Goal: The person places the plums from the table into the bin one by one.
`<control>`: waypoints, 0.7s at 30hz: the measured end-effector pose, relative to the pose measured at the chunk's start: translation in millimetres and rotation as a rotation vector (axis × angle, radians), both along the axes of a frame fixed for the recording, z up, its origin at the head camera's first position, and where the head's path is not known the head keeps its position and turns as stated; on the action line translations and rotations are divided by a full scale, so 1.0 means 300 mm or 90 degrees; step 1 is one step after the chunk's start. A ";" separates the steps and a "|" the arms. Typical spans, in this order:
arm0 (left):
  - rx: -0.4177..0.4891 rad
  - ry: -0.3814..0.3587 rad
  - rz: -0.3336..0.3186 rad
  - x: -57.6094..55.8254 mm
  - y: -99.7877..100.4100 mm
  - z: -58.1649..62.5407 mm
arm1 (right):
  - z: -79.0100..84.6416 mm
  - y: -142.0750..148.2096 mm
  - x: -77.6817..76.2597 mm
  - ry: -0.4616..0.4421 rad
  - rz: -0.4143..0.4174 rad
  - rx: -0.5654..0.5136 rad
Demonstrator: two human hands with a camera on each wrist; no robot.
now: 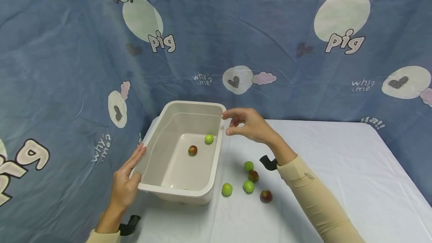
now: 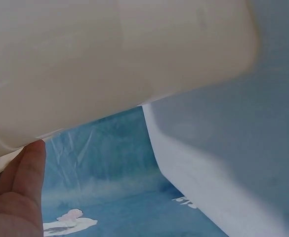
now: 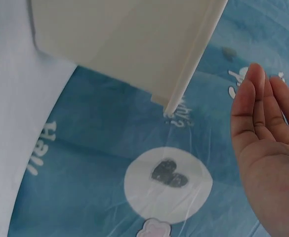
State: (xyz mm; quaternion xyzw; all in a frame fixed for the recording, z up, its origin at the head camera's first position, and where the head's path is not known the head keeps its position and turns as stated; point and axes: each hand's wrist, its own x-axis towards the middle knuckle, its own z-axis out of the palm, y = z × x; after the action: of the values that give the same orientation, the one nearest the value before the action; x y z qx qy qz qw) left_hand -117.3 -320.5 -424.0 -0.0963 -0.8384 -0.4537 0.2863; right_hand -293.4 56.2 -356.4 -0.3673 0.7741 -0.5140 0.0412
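My left hand (image 1: 125, 186) grips a deep off-white plastic bin (image 1: 210, 175) at its near left corner, thumb at the rim and fingers along the outside. The left wrist view shows the fingers (image 2: 28, 173) against the bin's wall (image 2: 109, 64). Inside the bin lie a small green fruit (image 1: 209, 138) and a dark red one (image 1: 192, 150). By the far right corner is my right hand (image 1: 248, 125), its fingers loosely bent. In the right wrist view this hand (image 3: 268, 143) holds nothing and stands apart from the bin's rim (image 3: 196, 59).
On the white-covered table (image 1: 324, 160), right of the bin, lie several small fruits, among them a green fruit (image 1: 227, 189) and a dark red fruit (image 1: 266, 196). A blue printed cloth (image 1: 202, 29) hangs behind and to the left.
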 end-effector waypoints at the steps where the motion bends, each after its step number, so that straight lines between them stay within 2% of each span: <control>1: 0.002 -0.002 0.000 0.000 0.000 0.002 | 0.000 0.007 0.000 -0.003 -0.004 -0.001; 12: 0.004 -0.014 0.003 -0.001 0.005 0.017 | -0.020 0.100 0.011 -0.019 -0.020 -0.027; 21: 0.018 -0.027 0.020 0.003 0.011 0.011 | -0.049 0.173 0.031 -0.040 -0.035 -0.031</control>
State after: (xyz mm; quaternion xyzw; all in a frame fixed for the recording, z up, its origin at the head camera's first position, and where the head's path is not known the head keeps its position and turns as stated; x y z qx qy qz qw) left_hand -116.5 -317.0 -420.7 -0.0698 -0.8391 -0.4629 0.2770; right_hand -283.9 108.1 -371.0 -0.3306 0.7692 -0.5452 0.0425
